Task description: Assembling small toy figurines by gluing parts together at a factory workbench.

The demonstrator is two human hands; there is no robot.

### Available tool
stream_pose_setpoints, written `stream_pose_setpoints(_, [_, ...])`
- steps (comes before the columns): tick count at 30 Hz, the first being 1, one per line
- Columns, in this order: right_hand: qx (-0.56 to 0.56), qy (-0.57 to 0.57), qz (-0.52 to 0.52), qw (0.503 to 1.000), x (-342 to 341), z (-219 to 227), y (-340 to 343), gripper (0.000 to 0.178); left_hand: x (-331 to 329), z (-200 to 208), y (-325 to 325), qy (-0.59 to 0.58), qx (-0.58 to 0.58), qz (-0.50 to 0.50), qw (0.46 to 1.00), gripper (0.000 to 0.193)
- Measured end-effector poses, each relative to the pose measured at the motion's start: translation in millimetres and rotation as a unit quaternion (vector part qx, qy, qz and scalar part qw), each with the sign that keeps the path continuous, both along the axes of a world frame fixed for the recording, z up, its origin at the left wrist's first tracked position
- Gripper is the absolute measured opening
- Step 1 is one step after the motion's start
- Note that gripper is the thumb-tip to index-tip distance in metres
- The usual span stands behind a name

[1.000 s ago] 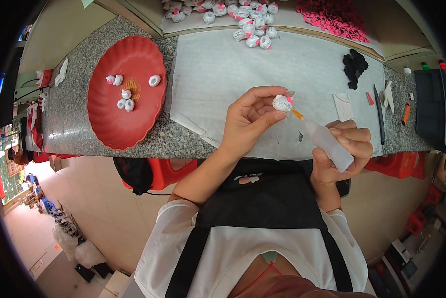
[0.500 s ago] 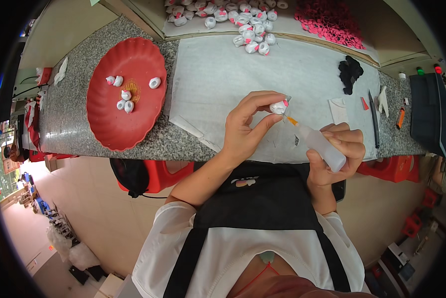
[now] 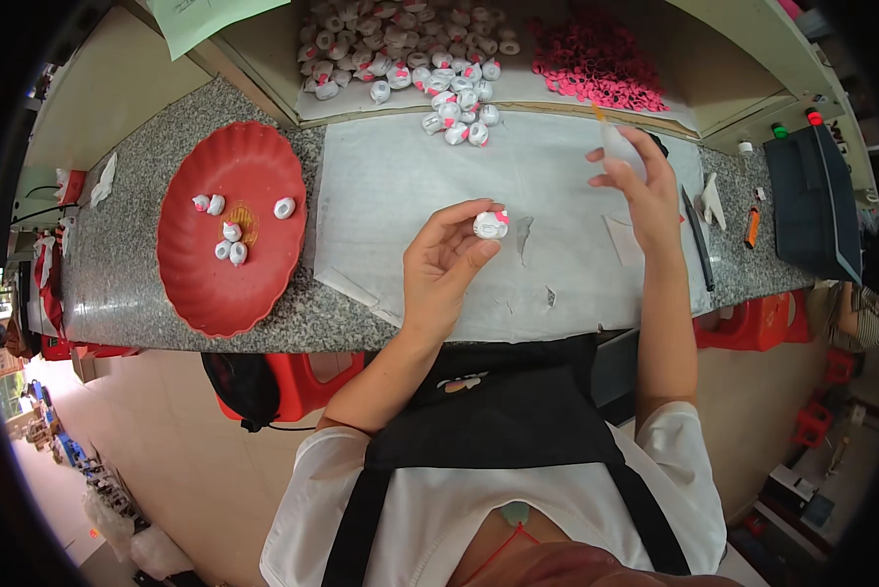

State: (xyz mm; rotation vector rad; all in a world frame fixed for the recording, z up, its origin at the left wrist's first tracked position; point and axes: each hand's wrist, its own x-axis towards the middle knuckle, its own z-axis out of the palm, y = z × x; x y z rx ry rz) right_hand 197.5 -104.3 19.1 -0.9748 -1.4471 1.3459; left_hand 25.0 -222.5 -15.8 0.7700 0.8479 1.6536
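Over the middle of the white sheet, my left hand [image 3: 441, 262] pinches a small white figurine head [image 3: 490, 226] with a pink bow between thumb and fingertips. Farther away on the right, my right hand [image 3: 649, 191] has its fingers around a translucent white squeeze bottle [image 3: 620, 151]. The bottle stands nearly upright, its orange nozzle [image 3: 599, 114] pointing up and away. Whether its base touches the sheet is hidden by the hand.
At left stands a red scalloped tray [image 3: 187, 290] holding several white pieces. A shelf at the back carries a heap of white figurine heads [image 3: 381, 49] and a pile of small pink parts [image 3: 596, 64]. A dark pen-like tool [image 3: 697, 240], an orange cutter [image 3: 753, 227] and a dark box [image 3: 809, 205] lie right.
My right hand has carried the squeeze bottle away from the figurine head, toward the shelf, turning its nozzle upward. My left hand keeps its hold, with the piece's face now showing. The view has shifted.
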Motion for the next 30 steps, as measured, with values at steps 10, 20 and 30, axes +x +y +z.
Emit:
stream_pose_setpoints(10, [0.348, -0.429, -0.093, 0.828, -35, -34, 90, 0.017, 1, -2, -2, 0.014, -0.014, -0.011, 1.0, 0.032])
stream_pose_setpoints(20, [-0.066, 0.034, 0.051, 0.996, -22, 7, -53, 0.006, 1, 0, 1, 0.014, 0.02, 0.001, 1.0, 0.035])
stream_pose_setpoints(30, [-0.142, 0.138, 0.066, 0.978, -31, -17, -80, 0.009, 11, -5, 0, 0.175, 0.068, 0.027, 0.982, 0.03])
